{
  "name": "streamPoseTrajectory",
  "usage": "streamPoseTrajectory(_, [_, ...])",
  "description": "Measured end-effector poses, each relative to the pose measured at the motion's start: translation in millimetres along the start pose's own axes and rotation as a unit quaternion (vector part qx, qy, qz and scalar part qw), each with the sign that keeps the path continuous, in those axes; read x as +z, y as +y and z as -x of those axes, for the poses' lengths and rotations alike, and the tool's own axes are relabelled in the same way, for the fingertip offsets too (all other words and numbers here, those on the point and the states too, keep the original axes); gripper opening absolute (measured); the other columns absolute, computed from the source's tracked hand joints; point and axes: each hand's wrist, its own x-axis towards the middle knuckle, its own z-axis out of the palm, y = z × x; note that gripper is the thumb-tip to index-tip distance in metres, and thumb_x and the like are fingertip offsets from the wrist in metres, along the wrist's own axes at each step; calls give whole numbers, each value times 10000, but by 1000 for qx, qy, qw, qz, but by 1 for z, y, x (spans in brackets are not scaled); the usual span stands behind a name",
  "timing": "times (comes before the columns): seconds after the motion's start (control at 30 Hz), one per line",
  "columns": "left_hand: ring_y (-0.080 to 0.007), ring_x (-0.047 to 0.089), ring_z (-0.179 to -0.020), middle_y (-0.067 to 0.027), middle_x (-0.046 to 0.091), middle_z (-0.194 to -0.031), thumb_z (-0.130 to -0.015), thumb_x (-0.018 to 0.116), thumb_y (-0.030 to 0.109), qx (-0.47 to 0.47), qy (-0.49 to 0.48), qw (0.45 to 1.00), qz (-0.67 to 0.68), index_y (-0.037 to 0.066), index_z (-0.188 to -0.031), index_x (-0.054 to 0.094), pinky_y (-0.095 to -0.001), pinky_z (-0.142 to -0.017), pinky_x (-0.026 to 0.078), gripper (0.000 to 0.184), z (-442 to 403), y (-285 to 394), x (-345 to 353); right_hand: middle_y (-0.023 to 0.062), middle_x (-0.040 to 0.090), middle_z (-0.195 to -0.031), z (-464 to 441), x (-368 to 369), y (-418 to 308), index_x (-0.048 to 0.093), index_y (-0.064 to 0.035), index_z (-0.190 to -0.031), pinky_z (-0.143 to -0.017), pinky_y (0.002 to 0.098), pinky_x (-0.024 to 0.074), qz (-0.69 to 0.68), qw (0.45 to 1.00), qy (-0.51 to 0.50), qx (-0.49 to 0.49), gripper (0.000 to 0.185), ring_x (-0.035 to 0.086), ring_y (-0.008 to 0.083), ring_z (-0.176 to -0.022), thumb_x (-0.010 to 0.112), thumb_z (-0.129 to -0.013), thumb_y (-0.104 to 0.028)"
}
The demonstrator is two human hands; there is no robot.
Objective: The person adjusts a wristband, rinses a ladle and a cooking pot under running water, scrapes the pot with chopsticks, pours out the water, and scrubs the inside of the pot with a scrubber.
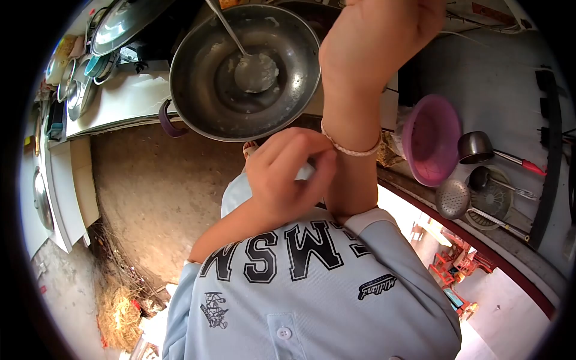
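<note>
My left hand (pixel 293 175) is in front of my chest, beside my right forearm, with its fingers curled in and slightly blurred. Nothing shows in it. My right hand (pixel 384 42) is raised at the top edge, its fingers cut off or turned from view, so its hold is hidden. A braided bracelet (pixel 351 150) circles my right wrist. Left of the raised hand stands a large metal wok (pixel 198 90) with whitish residue inside. A ladle (pixel 255 73) rests in it, its handle leaning over the far rim. My left hand is just below the wok's near rim.
A purple basin (pixel 431 141) leans at the right, near a small metal pot (pixel 475 147), a skimmer (pixel 452 199) and a dark ladle (pixel 480 178). At the upper left are a big lid (pixel 123 27) and a white counter (pixel 123 99). Straw (pixel 120 315) lies at the lower left.
</note>
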Motion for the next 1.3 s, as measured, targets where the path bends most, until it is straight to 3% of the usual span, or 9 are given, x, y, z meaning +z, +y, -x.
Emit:
streamPoseTrajectory(0.07, [-172, 548, -542, -83, 586, -675, -647, 606, -80, -26, 2, 1000, -17, 2, -734, 564, -271, -495, 441, 127, 5, -1, 1, 28, 540, -657, -1, -2, 1, 577, 13, -878, -487, 180, 392, -12, 1000, 18, 0, 118, 484, 68, -548, 488, -859, -63])
streamPoseTrajectory(0.17, [-93, 515, -568, -47, 572, -714, -743, 558, -68, -122, 7, 987, 103, 1, -828, 538, -225, -516, 413, 112, 10, -2, 4, 28, 537, -633, -9, -19, 18, 582, 20, -862, -473, 178, 379, 60, 993, -23, -98, 121, 474, 69, -522, 491, -853, -59])
streamPoseTrajectory(0.23, [-24, 431, -607, 9, 518, -754, -828, 490, -45, -336, -69, 862, 374, 4, -924, 495, -179, -534, 356, 107, 12, 1, -1, 28, 531, -603, -10, -17, 15, 585, 23, -851, -463, 179, 367, 72, 993, -6, -97, 120, 464, 71, -500, 496, -845, -57])
streamPoseTrajectory(0.27, [5, 359, -643, 47, 462, -779, -867, 461, -22, -346, -62, 845, 402, 12, -953, 470, -143, -549, 294, 92, 12, 6, 0, 28, 528, -589, -10, -16, 14, 587, 24, -846, -458, 180, 361, 80, 992, 3, -96, 120, 459, 72, -489, 497, -840, -56])
streamPoseTrajectory(0.47, [43, 326, -578, 87, 453, -695, -861, 519, -6, -397, 18, 839, 371, 7, -937, 505, -116, -516, 255, 79, 9, 14, 11, 27, 523, -572, -13, -16, 19, 591, 25, -806, -446, 186, 346, 113, 988, 63, -83, 111, 441, 82, -465, 520, -813, -60])
streamPoseTrajectory(0.8, [48, 280, -508, 116, 407, -589, -804, 618, -16, -356, 94, 890, 270, -6, -875, 591, -120, -459, 224, 77, 8, 9, 24, 13, 513, -575, -13, -17, 22, 589, 9, -773, -440, 177, 338, 126, 989, 56, -53, 105, 434, 60, -472, 515, -813, -53])
streamPoseTrajectory(0.9, [43, 269, -496, 120, 392, -570, -789, 634, -20, -310, 100, 916, 234, -10, -871, 597, -122, -453, 218, 91, 9, 3, 24, 5, 509, -579, -14, -17, 29, 584, 6, -755, -444, 172, 342, 133, 982, 66, -114, 110, 437, 53, -478, 510, -814, -50])
streamPoseTrajectory(1.1, [28, 293, -478, 88, 390, -539, -764, 633, -41, -254, 90, 935, 230, 8, -812, 578, -139, -435, 223, 88, 9, 3, 22, 3, 504, -575, -14, -18, 22, 585, -4, -730, -441, 174, 339, 121, 989, 76, -42, 112, 434, 54, -472, 519, -804, -55])
streamPoseTrajectory(1.3, [-1, 360, -443, 39, 422, -513, -682, 636, -75, -155, 64, 984, 56, 16, -793, 574, -164, -404, 272, 157, 11, -9, 14, 1, 493, -555, -12, -13, 19, 584, -12, -718, -434, 178, 320, 134, 986, 100, -3, 126, 418, 57, -458, 522, -805, -80])
